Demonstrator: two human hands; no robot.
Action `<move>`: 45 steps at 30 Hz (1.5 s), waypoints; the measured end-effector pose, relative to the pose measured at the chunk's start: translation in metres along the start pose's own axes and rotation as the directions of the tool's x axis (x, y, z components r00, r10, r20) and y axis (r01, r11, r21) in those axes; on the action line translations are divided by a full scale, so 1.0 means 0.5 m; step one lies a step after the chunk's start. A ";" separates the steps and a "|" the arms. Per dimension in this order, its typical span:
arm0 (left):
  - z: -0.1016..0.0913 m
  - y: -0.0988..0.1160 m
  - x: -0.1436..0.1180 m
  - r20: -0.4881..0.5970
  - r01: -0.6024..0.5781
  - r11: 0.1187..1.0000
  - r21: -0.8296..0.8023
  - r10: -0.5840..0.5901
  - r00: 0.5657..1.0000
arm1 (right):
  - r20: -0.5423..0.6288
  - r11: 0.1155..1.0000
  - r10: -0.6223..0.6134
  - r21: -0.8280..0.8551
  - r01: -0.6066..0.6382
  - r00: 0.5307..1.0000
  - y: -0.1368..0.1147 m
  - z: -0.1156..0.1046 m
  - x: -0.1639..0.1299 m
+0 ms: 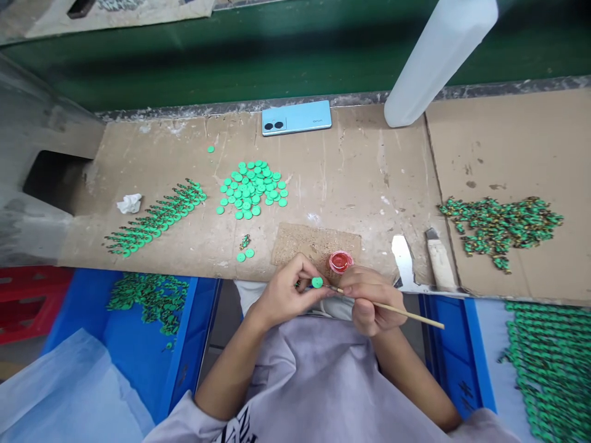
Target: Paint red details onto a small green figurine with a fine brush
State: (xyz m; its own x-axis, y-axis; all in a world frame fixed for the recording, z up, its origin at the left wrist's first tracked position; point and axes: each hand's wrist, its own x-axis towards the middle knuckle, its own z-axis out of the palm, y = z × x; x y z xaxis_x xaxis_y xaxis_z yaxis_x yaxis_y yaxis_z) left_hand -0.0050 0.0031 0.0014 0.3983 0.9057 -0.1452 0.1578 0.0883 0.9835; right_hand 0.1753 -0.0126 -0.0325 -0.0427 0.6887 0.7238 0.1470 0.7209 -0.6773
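My left hand (287, 294) pinches a small green disc (317, 282) between thumb and fingers, just off the table's front edge. Something small and dark shows among its fingers, too small to name. My right hand (376, 299) is closed round a thin wooden paintbrush (418, 317), whose tip meets or nearly meets the disc. Just beyond the hands stands a small round pot of red paint (340, 262), beside a piece of brown board (300, 240). Two loose green discs (245, 255) and a tiny green-and-brown figure (245, 241) lie left of the board.
Farther back are a pile of green discs (253, 187), a blue phone (297, 118) and a tall white bottle (434, 67). Figures on discs (159, 221) stand in rows at left; loose figures (505, 224) are heaped at right. Blue bins (184, 344) flank me.
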 end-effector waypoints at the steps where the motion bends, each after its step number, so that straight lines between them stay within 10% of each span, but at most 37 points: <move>1: 0.000 -0.001 0.000 0.005 0.002 1.000 -0.002 -0.002 1.000 | -0.039 0.999 -0.019 0.029 0.021 0.999 -0.002 0.001 0.006; 30: -0.002 0.004 0.001 0.001 0.017 1.000 0.017 -0.017 1.000 | -0.022 0.994 -0.082 0.066 0.083 0.996 -0.009 0.000 0.042; 45: -0.006 -0.003 0.000 0.073 0.043 0.999 -0.021 -0.041 0.997 | 0.240 0.961 -0.043 -0.257 0.106 0.970 -0.066 -0.018 0.065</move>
State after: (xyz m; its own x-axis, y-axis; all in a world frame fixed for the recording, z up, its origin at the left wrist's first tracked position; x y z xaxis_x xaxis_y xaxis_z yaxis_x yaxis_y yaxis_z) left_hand -0.0079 0.0045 0.0003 0.4560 0.8688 -0.1932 0.1558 0.1358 0.9784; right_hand 0.1780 -0.0147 0.0143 -0.2845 0.6555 0.6996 0.3908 0.7456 -0.5398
